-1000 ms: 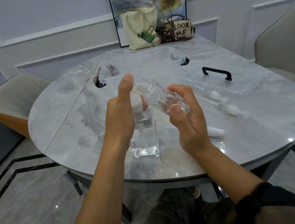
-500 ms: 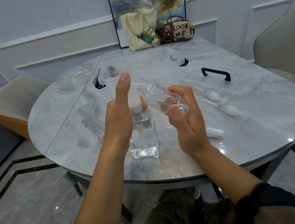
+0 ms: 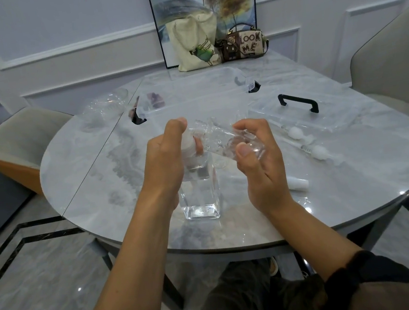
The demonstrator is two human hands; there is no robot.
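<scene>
A tall square clear bottle (image 3: 200,196) stands on the marble table (image 3: 99,177) near its front edge, part filled with clear liquid. My left hand (image 3: 165,163) grips its white pump top (image 3: 189,145), thumb curled over it. My right hand (image 3: 257,159) holds a small clear plastic bottle (image 3: 224,139) tilted, its open neck pointing left toward the pump top. Drops or splashes of liquid show inside the small bottle.
A clear storage box (image 3: 191,92) with black latches sits behind; its lid with a black handle (image 3: 298,102) lies right. Two white pump heads (image 3: 298,134) and a white cap (image 3: 298,185) lie right of my hands. Clear bottles (image 3: 106,107) far left, bags at the wall, chairs both sides.
My left thumb has come down from pointing up and now curls over the white pump top. The small bottle in my right hand stays tilted at the same place.
</scene>
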